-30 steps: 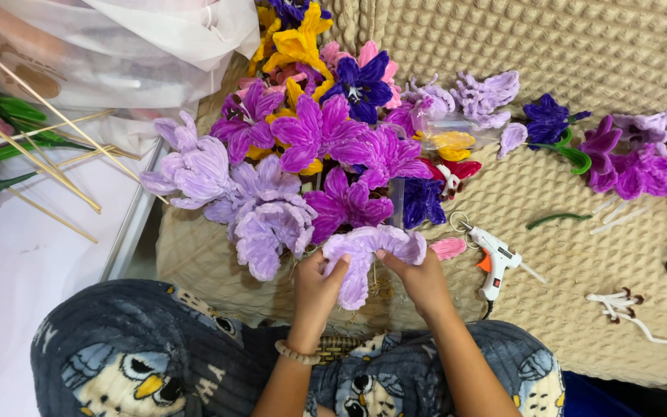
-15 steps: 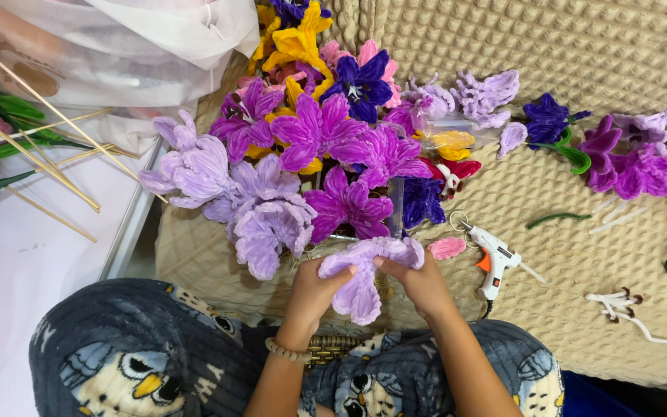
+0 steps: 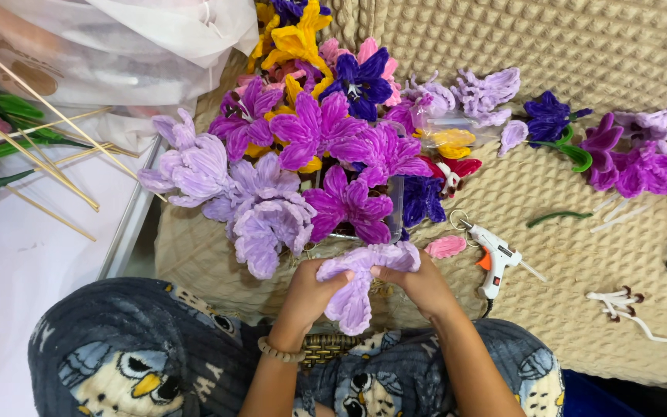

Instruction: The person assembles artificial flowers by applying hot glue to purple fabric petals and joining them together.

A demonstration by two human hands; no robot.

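Observation:
Both my hands hold a light purple chenille flower (image 3: 358, 287) just above my lap. My left hand (image 3: 308, 294) grips its left side, with a beaded bracelet on that wrist. My right hand (image 3: 420, 284) pinches its right petals from above. One long petal hangs down between my hands. Right behind the flower lies a heap of finished purple, lilac and magenta flowers (image 3: 303, 170) on a beige textured cushion (image 3: 550, 262).
A small white glue gun (image 3: 493, 257) with an orange trigger lies right of my right hand. A pink petal piece (image 3: 446, 246) sits beside it. More flowers (image 3: 627, 158) lie at the right. Thin wooden sticks (image 3: 48, 166), green leaves and a plastic bag (image 3: 117, 46) are at the left.
My hands have shifted slightly lower on the light purple flower and reshaped its petals; one petal now hangs further down. Nothing else moved.

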